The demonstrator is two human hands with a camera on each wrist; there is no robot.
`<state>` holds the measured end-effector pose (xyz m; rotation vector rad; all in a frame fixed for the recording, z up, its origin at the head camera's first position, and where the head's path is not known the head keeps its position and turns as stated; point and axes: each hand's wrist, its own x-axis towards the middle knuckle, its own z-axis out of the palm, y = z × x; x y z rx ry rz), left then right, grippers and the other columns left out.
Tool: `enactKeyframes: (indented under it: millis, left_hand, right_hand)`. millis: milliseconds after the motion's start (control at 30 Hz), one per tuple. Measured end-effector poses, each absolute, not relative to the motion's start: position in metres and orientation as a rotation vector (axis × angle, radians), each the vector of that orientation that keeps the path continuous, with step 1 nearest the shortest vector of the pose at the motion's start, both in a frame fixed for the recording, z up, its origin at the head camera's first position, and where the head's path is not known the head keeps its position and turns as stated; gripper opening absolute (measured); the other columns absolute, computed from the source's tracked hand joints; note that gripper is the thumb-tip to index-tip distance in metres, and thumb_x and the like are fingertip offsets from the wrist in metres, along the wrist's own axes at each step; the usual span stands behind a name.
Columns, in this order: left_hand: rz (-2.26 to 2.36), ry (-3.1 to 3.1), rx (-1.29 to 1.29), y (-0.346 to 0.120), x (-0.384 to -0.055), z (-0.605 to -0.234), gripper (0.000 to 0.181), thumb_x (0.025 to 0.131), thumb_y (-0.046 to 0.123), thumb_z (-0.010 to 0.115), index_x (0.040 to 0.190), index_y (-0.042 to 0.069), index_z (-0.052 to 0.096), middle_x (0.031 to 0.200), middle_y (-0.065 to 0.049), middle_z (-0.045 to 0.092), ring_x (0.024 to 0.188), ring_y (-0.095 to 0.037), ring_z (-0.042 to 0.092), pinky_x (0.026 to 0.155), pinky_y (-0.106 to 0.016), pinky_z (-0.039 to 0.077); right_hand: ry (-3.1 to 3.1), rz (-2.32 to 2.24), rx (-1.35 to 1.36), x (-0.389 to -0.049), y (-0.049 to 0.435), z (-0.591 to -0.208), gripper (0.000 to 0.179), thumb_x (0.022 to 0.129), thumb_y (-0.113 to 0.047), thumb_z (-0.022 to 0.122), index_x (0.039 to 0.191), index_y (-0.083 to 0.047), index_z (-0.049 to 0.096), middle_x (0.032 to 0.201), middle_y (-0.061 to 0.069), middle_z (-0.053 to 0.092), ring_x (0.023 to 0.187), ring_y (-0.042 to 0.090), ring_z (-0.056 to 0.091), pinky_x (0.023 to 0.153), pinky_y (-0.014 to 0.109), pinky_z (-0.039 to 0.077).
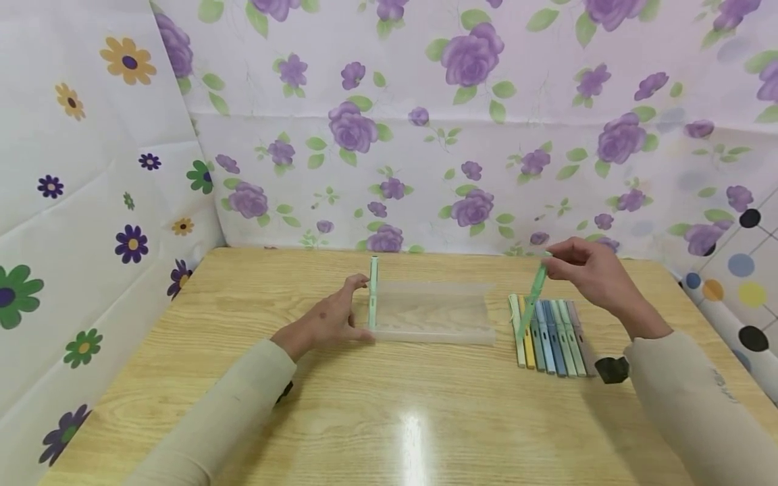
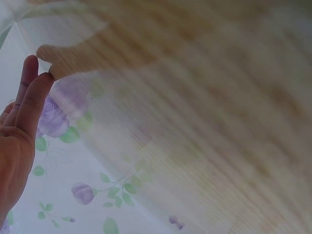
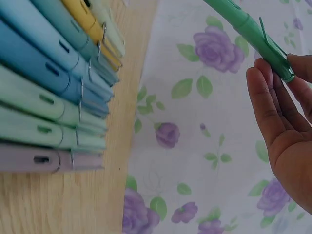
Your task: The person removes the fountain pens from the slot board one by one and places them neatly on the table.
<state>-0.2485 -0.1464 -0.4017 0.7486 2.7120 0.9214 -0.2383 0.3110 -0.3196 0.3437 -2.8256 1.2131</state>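
A clear plastic tray [image 1: 431,314] lies on the table with one pale green pen [image 1: 373,293] standing lengthwise at its left end. My left hand [image 1: 328,317] grips that end, thumb at the near corner and fingers at the far side; in the left wrist view, the fingers [image 2: 34,97] touch an edge. My right hand [image 1: 586,273] pinches a green pen [image 1: 532,297] by its clip end, between thumb and fingers, and the pen hangs tilted above a row of pens. In the right wrist view, this green pen [image 3: 253,34] shows its clip.
The row of several pens [image 1: 553,341], cream, yellow, teal, blue, light green and mauve, lies side by side on the wooden table [image 1: 340,412], right of the tray. A flowered cloth [image 1: 419,169] hangs behind the table. Another printed cloth [image 1: 97,202] hangs at the left.
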Motion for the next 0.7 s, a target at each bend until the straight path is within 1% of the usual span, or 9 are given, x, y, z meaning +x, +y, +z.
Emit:
enactKeyframes:
  millis: [100,167,233,400,433,533,600,633,700]
  left_hand:
    - [0.923,2.716,0.744,-0.146,-0.248,-0.402,0.103,0.081,0.033,0.085,0.153,0.017,0.014,0.155,-0.012,0.035,0.072,-0.012,0.057,0.065,-0.032,0.049]
    - [0.924,2.719,0.744,-0.145,-0.247,-0.401,0.104,0.080,0.033,0.086,0.154,0.016,0.014,0.150,-0.013,0.040,0.071,-0.013,0.057,0.065,-0.033,0.049]
    - [0.926,2.722,0.739,-0.144,-0.247,-0.401,0.104,0.080,0.032,0.086,0.154,0.016,0.015,0.146,-0.013,0.044,0.070,-0.013,0.056,0.064,-0.033,0.048]
    - [0.919,2.727,0.722,-0.144,-0.246,-0.400,0.103,0.080,0.031,0.086,0.154,0.016,0.015,0.148,-0.014,0.043,0.071,-0.013,0.056,0.065,-0.033,0.048]
    - [0.917,2.728,0.721,-0.144,-0.246,-0.399,0.103,0.081,0.031,0.086,0.154,0.016,0.014,0.148,-0.013,0.043,0.071,-0.013,0.056,0.065,-0.033,0.048]
    - [0.918,2.725,0.727,-0.144,-0.246,-0.400,0.103,0.081,0.031,0.086,0.153,0.016,0.015,0.149,-0.013,0.042,0.071,-0.014,0.056,0.065,-0.033,0.048]
    - [0.918,2.724,0.738,-0.145,-0.247,-0.401,0.103,0.081,0.032,0.086,0.153,0.016,0.014,0.148,-0.013,0.042,0.071,-0.013,0.056,0.065,-0.033,0.048]
    - [0.917,2.723,0.741,-0.145,-0.247,-0.401,0.103,0.081,0.032,0.085,0.153,0.016,0.014,0.146,-0.012,0.044,0.071,-0.013,0.056,0.065,-0.033,0.048]
    - [0.919,2.724,0.746,-0.145,-0.247,-0.402,0.103,0.081,0.033,0.085,0.153,0.016,0.014,0.145,-0.012,0.045,0.071,-0.013,0.057,0.064,-0.032,0.049]
  right_hand:
    - [-2.838,1.187,0.303,-0.237,0.323,-0.321,0.050,0.102,-0.041,0.056,0.133,-0.002,0.059,0.117,0.018,0.066,0.090,0.006,0.069,0.082,0.035,0.056]
    - [-2.845,1.184,0.282,-0.236,0.331,-0.322,0.052,0.103,-0.041,0.055,0.136,-0.002,0.058,0.121,0.020,0.064,0.091,0.006,0.070,0.084,0.041,0.056]
    - [-2.844,1.181,0.265,-0.236,0.338,-0.324,0.053,0.103,-0.041,0.055,0.138,-0.001,0.057,0.124,0.021,0.062,0.091,0.004,0.069,0.085,0.043,0.055]
    - [-2.842,1.192,0.215,-0.237,0.354,-0.332,0.054,0.104,-0.040,0.054,0.140,0.000,0.055,0.128,0.022,0.058,0.087,-0.004,0.066,0.078,0.027,0.056]
    - [-2.845,1.195,0.201,-0.237,0.357,-0.333,0.055,0.104,-0.040,0.054,0.141,0.000,0.055,0.129,0.022,0.058,0.087,-0.006,0.065,0.079,0.027,0.056]
    - [-2.869,1.199,0.145,-0.238,0.364,-0.338,0.059,0.103,-0.044,0.052,0.143,-0.001,0.053,0.132,0.025,0.056,0.085,-0.008,0.064,0.087,0.041,0.055]
    - [-2.900,1.203,0.116,-0.239,0.367,-0.341,0.062,0.103,-0.047,0.051,0.144,-0.001,0.051,0.134,0.027,0.055,0.086,-0.008,0.064,0.093,0.054,0.049]
    - [-2.916,1.206,0.103,-0.240,0.369,-0.343,0.064,0.103,-0.049,0.051,0.145,-0.001,0.050,0.134,0.027,0.055,0.086,-0.007,0.064,0.094,0.057,0.046]
    - [-2.948,1.220,0.081,-0.241,0.373,-0.347,0.067,0.102,-0.051,0.050,0.145,0.000,0.049,0.133,0.027,0.056,0.087,-0.005,0.065,0.095,0.059,0.046]
